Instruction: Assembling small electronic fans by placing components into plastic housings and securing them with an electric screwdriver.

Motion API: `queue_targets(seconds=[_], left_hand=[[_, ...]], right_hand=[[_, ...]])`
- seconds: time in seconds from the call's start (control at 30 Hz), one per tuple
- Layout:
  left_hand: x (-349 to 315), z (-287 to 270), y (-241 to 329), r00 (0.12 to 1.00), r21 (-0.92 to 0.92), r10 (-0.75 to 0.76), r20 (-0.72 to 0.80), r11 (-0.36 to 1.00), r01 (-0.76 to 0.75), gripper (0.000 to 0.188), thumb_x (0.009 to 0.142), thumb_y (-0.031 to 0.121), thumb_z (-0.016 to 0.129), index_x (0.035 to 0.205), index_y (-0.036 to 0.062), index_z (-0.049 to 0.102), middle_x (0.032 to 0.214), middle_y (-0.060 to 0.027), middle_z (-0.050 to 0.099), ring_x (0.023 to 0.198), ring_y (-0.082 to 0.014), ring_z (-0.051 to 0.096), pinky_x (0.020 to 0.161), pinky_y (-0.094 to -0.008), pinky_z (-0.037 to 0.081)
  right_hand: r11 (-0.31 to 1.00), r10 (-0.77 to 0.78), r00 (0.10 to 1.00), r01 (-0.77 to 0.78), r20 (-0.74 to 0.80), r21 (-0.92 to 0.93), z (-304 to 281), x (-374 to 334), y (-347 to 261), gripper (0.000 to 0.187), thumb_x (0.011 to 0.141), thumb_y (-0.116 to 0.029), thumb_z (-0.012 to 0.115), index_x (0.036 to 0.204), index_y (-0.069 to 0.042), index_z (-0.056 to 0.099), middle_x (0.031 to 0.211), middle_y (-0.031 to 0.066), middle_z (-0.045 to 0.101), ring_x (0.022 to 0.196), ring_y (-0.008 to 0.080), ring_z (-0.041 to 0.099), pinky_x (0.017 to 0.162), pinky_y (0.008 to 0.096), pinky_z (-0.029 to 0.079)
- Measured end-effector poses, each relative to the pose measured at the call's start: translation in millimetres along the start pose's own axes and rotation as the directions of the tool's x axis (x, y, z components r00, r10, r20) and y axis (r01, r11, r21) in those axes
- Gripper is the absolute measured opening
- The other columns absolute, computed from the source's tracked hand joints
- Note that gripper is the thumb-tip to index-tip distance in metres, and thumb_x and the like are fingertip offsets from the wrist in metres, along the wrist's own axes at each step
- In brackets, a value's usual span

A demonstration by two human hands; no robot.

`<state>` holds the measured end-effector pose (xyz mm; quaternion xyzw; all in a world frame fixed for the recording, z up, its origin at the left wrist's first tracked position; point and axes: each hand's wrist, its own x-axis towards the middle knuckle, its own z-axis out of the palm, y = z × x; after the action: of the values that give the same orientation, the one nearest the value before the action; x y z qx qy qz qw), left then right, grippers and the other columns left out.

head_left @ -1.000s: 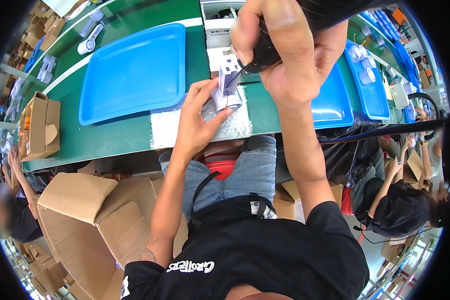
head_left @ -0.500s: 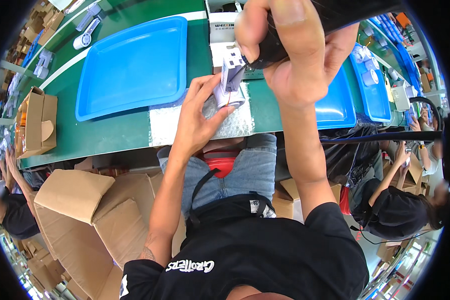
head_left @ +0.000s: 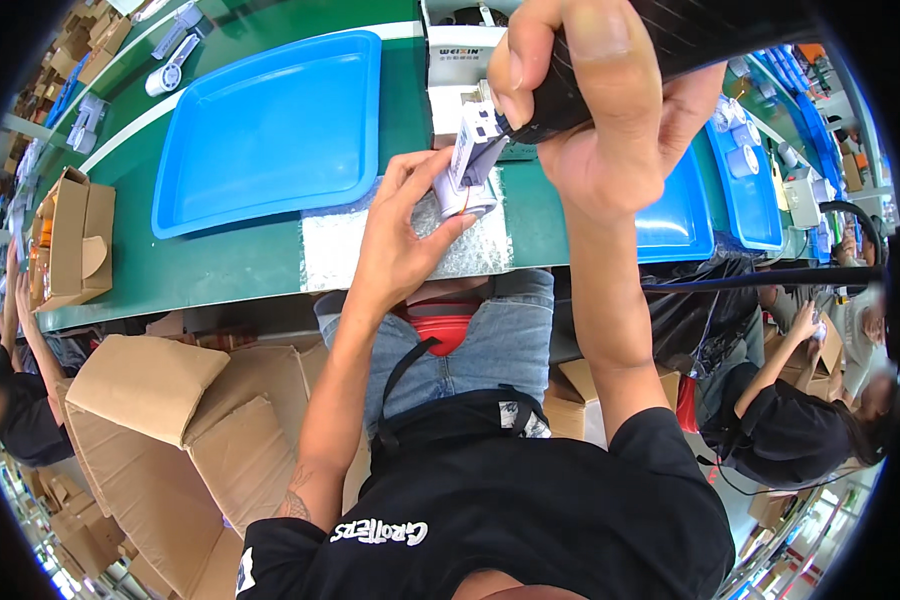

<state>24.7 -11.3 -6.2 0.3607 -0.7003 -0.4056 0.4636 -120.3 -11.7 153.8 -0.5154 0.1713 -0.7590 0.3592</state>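
Observation:
My left hand (head_left: 402, 228) is closed around the round end of a white plastic housing (head_left: 452, 200), which stands on the bubble-wrap mat (head_left: 345, 245). A thin reddish wire shows at that round end. The housing's flat, slotted part rises toward my right hand (head_left: 610, 130), which is raised close to the camera. In that fist is a black, thick-bodied electric screwdriver (head_left: 710, 35). Its lower end is at the top of the housing. My fingers partly hide the tip, so I cannot tell whether it touches.
Blue trays lie on the green bench, one (head_left: 270, 130) at left and others at right, the far one (head_left: 755, 200) holding white parts. A white machine (head_left: 455, 65) stands behind the housing. Cardboard boxes (head_left: 85, 240) flank me; a black cable (head_left: 770, 275) crosses at right. Other people sit nearby.
The housing and my left hand have shifted slightly to the right, and the housing leans a little more. My right hand, with the electric screwdriver, has also moved slightly right.

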Motion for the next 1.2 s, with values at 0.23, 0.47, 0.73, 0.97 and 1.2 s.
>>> queue_targets(seconds=[0.23,0.47,0.73,0.97,1.2], left_hand=[[1.3,-1.0,-0.6,1.000,0.003,0.000,0.001,1.000,0.000,0.069,0.080,0.000,0.085,0.144,0.0020,0.062,0.132,-0.0148,0.060,0.125,-0.0304,0.060,0.108,-0.0364,0.047],[-0.1,-0.7,0.0,1.000,0.039,0.011,-0.023,0.999,-0.011,0.068,0.080,0.002,0.085,0.144,0.0027,0.062,0.133,-0.0160,0.060,0.124,-0.0325,0.061,0.107,-0.0384,0.048],[-2.1,4.5,-2.9,1.000,0.005,0.014,-0.023,1.000,-0.014,0.067,0.081,0.001,0.084,0.144,0.0016,0.061,0.135,-0.0164,0.060,0.125,-0.0314,0.062,0.108,-0.0374,0.049],[2.5,7.2,-0.5,1.000,-0.040,0.017,-0.016,0.999,-0.018,0.068,0.081,0.000,0.084,0.145,0.0000,0.060,0.136,-0.0171,0.059,0.125,-0.0299,0.063,0.109,-0.0374,0.050],[-2.0,1.6,-5.4,1.000,0.015,-0.001,-0.030,1.000,0.002,0.068,0.081,0.000,0.084,0.145,-0.0005,0.060,0.137,-0.0166,0.060,0.123,-0.0294,0.063,0.107,-0.0376,0.051]], right_hand=[[0.999,-0.045,0.998,0.045,0.034,0.005,1.1,3.6,0.7,0.068,0.102,-0.016,0.071,0.154,0.007,0.033,0.078,0.0081,0.061,0.058,0.0132,0.058,0.055,0.0267,0.048],[1.000,-0.020,0.812,0.014,0.583,0.015,-60.9,36.9,-50.0,0.053,0.108,-0.055,0.044,0.102,-0.003,0.054,0.090,0.0066,0.054,0.077,0.0166,0.054,0.074,0.0346,0.042],[0.907,-0.417,0.907,0.411,-0.056,-0.095,-74.3,97.7,-33.0,0.040,0.105,-0.032,0.064,0.126,-0.001,0.052,0.084,0.0085,0.060,0.070,0.0177,0.058,0.065,0.0320,0.048],[0.817,-0.513,0.850,0.527,0.121,-0.235,-59.0,98.7,-24.4,0.033,0.109,-0.019,0.062,0.134,0.001,0.053,0.078,0.0076,0.061,0.062,0.0149,0.058,0.057,0.0279,0.049],[0.924,-0.312,0.947,0.321,0.077,-0.210,-31.5,66.5,-27.2,0.028,0.108,-0.022,0.062,0.123,0.001,0.057,0.070,0.0072,0.060,0.049,0.0140,0.057,0.041,0.0251,0.044]])
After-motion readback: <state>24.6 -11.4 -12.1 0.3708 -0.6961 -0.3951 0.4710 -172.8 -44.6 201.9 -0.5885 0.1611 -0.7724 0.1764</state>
